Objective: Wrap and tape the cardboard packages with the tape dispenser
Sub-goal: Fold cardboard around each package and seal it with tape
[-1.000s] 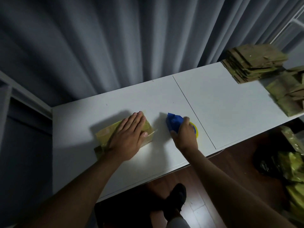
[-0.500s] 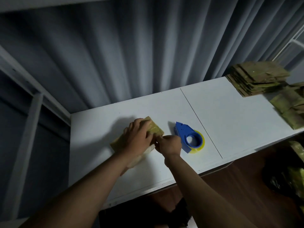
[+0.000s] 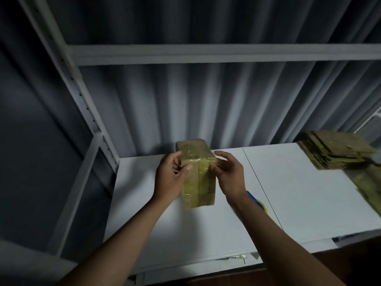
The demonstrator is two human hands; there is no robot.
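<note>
We hold taped package [image 3: 196, 178] upright w/ left hand [image 3: 172, 178] & right hand [image 3: 227, 176], fingers curled round its sides; no legible writing.

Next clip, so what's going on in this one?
A person is holding a tape-wrapped brown cardboard package up off the white table with both bare hands. The left hand grips its left side with the thumb on the front, and the right hand holds the right edge. Glossy tape already runs across and down the package. The blue tape dispenser with a yellow roll lies on the table, partly hidden behind the right wrist. A stack of flat brown cardboard pieces sits at the far right.
</note>
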